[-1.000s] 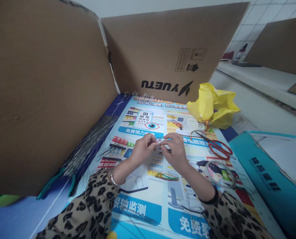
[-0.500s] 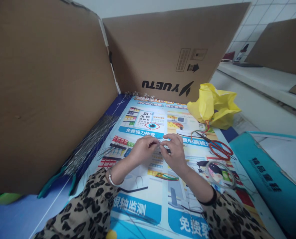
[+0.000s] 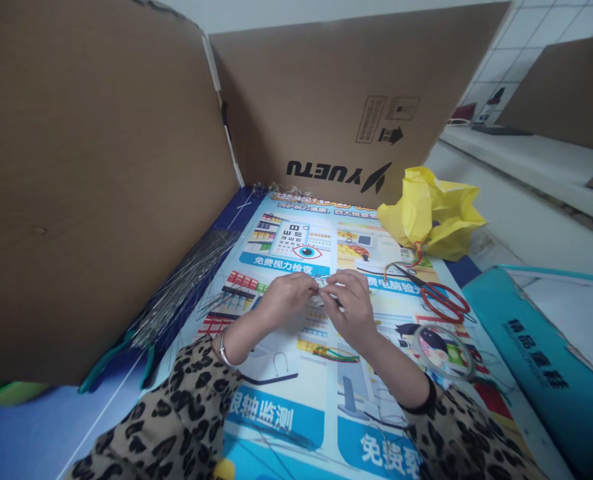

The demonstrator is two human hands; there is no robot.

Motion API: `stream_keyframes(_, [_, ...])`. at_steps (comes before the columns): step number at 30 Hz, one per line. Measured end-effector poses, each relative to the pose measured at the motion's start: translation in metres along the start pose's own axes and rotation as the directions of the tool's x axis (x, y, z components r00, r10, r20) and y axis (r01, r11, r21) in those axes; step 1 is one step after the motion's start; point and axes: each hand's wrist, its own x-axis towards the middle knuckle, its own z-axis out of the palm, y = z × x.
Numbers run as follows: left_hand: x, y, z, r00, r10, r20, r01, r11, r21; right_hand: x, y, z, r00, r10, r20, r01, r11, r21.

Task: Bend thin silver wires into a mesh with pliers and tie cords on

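Note:
Near the middle of the printed sheet, my left hand (image 3: 289, 300) and my right hand (image 3: 350, 308) meet fingertip to fingertip. Both are closed in a pinch on a small piece of thin silvery wire (image 3: 318, 300). Fingers cover most of it, so its shape is hard to make out. A bundle of long straight wires (image 3: 184, 287) lies to the left, with teal-handled pliers (image 3: 107, 360) at its near end. Several small twisted wire pieces (image 3: 281, 189) rest at the back edge. Red-handled scissors (image 3: 441, 300) lie right of my right hand.
Cardboard panels (image 3: 326, 87) wall off the left and back. At right are a crumpled yellow bag (image 3: 434, 213), a roll of clear tape (image 3: 444, 351) and a teal box (image 3: 526, 353). Coloured strands (image 3: 336, 354) lie before my hands on the printed sheet (image 3: 296, 347).
My hands stay at nearly the same spot, with the fingers shifted slightly around the wire; the left fingers are curled a little further over. The whole view has shifted slightly.

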Motion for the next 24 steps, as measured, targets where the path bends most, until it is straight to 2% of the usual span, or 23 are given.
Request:
stream_keyframes(7, [0.0011,-0.0065,-0.0038,0.999,0.025,0.045,-0.020,0.995,-0.096,0.0021,0.0057,-0.0015,0.998,-0.025,0.062,0.031,0.994,-0.102])
stream_keyframes(14, [0.0011,-0.0031,-0.0041,0.998,0.003,0.062,0.006,0.988,-0.152,0.0018,0.0056,0.0003,0.999,-0.035,0.034,0.037,0.995,-0.089])
stream_keyframes(18, [0.0032,-0.0002,-0.0060,0.984,-0.167,0.057,0.176,0.946,-0.270,0.0017,0.0035,0.0012,0.999,-0.024,0.042,0.028,0.996,-0.085])
stream_keyframes(21, [0.0051,0.0004,-0.0056,0.945,-0.316,0.082,0.321,0.856,-0.404,0.0004,0.0023,0.0026,0.999,-0.024,0.029,0.026,0.997,-0.079])
stream_keyframes(24, [0.0061,-0.0001,-0.0040,0.914,-0.392,0.105,0.388,0.768,-0.509,-0.0013,0.0014,0.0036,0.999,-0.030,0.031,0.032,0.998,-0.063])
